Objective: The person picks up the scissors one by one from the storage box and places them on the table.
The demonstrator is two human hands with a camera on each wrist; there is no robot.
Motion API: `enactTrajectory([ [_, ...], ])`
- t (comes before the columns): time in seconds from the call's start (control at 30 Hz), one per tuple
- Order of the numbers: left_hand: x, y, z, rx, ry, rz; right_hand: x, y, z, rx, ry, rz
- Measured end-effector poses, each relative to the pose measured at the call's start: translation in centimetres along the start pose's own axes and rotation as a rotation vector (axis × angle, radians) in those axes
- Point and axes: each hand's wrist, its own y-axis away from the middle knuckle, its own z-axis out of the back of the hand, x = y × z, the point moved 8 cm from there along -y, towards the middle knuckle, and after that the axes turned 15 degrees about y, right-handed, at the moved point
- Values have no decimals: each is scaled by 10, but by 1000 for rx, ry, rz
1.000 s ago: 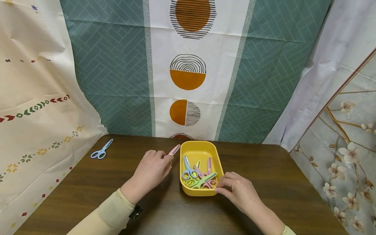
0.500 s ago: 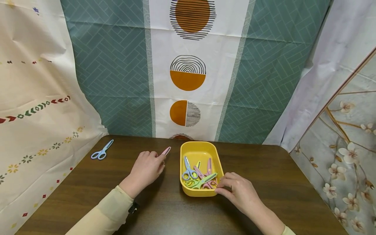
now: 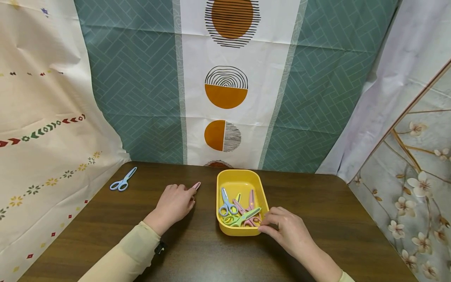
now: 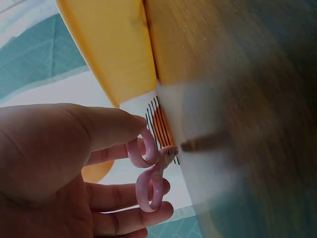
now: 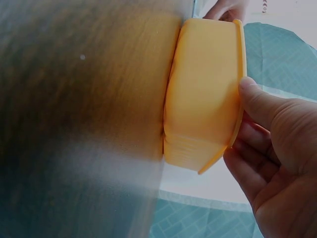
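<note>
My left hand (image 3: 173, 205) holds a pair of pink scissors to the left of the yellow bin. Only the tip of the scissors (image 3: 197, 185) shows past the fingers in the head view. From the left wrist, thumb and fingers grip the pink handle loops (image 4: 141, 191), and the blades point away, close to the table. My right hand (image 3: 289, 231) pinches the near right corner of the yellow bin (image 3: 239, 231), thumb outside at the rim. Inside the bin lie several scissors: blue scissors (image 3: 227, 204), green scissors (image 3: 246, 217), pink and yellow ones, partly overlapping.
Another pair of blue scissors (image 3: 123, 180) lies on the brown table (image 3: 211, 258) at the far left. Patterned cloths hang behind the table and along both sides, with the back cloth (image 3: 148, 98) right at the far edge.
My left hand has moved left, away from the bin, carrying the pink scissors, and less of their blades shows now. The right hand and the bin have stayed in place.
</note>
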Motion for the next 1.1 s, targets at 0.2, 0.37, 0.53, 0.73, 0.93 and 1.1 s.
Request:
enactTrajectory([
  [0.2,2,0,-3,35,-2,12,-1,0,0,4,2,-5],
  [0.37,6,0,-6,57,-19,29,-1,0,0,-7,8,-4],
  [0.53,9,1,-7,73,-15,47,-1,0,0,-17,14,-1],
  [0.73,15,2,-12,122,22,83,0,0,1,-15,12,1],
  [0.93,21,2,-19,180,77,132,0,0,0,-12,14,2],
  [1.1,22,4,-21,191,67,134,0,-1,1,-21,22,8],
])
